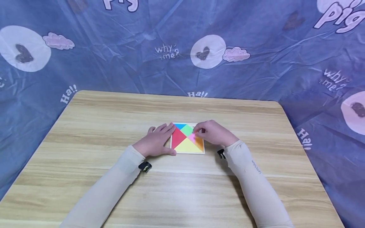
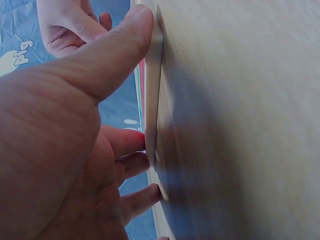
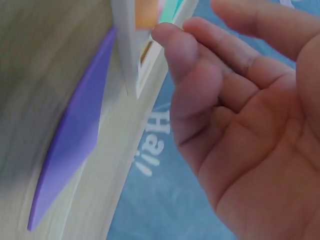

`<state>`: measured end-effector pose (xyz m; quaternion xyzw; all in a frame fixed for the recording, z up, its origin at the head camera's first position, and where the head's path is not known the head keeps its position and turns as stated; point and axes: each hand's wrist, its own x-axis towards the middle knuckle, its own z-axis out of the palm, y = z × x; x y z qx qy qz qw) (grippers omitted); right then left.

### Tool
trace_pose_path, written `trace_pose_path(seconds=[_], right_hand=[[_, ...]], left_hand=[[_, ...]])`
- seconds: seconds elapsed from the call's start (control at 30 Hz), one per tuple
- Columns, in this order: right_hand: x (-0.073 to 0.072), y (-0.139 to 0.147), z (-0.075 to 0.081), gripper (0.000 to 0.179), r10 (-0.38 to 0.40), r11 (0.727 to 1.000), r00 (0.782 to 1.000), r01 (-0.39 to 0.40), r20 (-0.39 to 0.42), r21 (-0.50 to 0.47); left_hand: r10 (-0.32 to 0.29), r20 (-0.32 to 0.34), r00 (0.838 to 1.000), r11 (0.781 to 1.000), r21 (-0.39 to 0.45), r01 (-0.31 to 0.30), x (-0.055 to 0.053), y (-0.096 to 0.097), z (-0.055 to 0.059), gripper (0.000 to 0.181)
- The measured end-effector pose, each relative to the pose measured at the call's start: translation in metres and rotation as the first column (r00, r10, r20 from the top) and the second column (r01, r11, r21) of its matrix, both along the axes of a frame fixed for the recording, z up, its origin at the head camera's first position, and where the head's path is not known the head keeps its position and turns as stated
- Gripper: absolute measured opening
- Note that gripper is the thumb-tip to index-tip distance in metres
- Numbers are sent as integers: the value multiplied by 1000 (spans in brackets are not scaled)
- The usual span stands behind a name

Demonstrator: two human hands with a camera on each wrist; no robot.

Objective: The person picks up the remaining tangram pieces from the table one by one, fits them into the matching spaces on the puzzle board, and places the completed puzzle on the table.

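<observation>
A square tangram puzzle in a white-rimmed tray [image 1: 188, 154] lies on the table. Inside show a red triangle [image 1: 178, 138], yellow triangle [image 1: 188, 146], blue piece [image 1: 179, 126], green piece [image 1: 187, 129], pink piece [image 1: 192, 137] and orange piece [image 1: 199, 144]. My left hand [image 1: 155, 142] spreads along the tray's left side, fingers fairly straight, thumb and fingertips touching its edge. Over the upper right of the tray hovers my right hand [image 1: 214, 131], fingers bent, thumb apart, nothing visibly held. A purple parallelogram [image 3: 80, 135] lies on the table beside the tray, hidden in the head view.
The wood-grain table [image 1: 182, 190] has rounded far corners. Behind and around it hangs a blue printed cloth [image 1: 142, 63]. A small black wrist device [image 1: 145, 166] is on the left sleeve, another black device [image 1: 221, 154] on the right.
</observation>
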<state>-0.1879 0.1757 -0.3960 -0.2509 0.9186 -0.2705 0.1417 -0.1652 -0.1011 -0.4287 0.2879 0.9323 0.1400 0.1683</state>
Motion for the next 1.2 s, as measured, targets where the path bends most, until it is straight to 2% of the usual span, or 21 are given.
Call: trace_pose_path(seconds=[0.13, 0.27, 0.4, 0.47, 0.6, 0.67, 0.77, 0.97, 1.2], right_hand=[[-4, 12, 7, 19, -73, 997, 996, 73, -40, -8], [-7, 27, 13, 21, -174, 984, 977, 178, -127, 25], [-9, 38, 14, 28, -220, 969, 965, 233, -146, 80], [-9, 42, 14, 31, -202, 968, 970, 219, -132, 126], [-9, 45, 10, 39, -162, 958, 986, 165, -35, 233], [-8, 45, 8, 42, -156, 952, 988, 145, 21, 270], [-6, 44, 6, 43, -155, 945, 986, 131, 57, 299], [-4, 40, 5, 44, -153, 942, 986, 123, 73, 313], [-2, 37, 4, 39, -135, 944, 990, 115, 41, 310]], left_hand=[[2, 5, 1000, 1000, -2, -2, -1, 0, -2, 110], [3, 8, 1000, 1000, -4, -3, -1, 1, -2, 110], [8, 13, 1000, 1000, -7, -8, 0, 1, -2, 110], [10, 13, 1000, 1000, -7, -10, 0, 1, -2, 110], [8, 12, 1000, 1000, -1, -8, 1, 0, -2, 109], [8, 14, 1000, 1000, -1, -8, 2, 0, -2, 109], [7, 13, 1000, 1000, 6, -7, 2, 0, -1, 109], [1, 9, 1000, 1000, 11, -1, 3, 0, -1, 108], [-8, -16, 1000, 1000, 18, 8, 3, 0, 0, 108]])
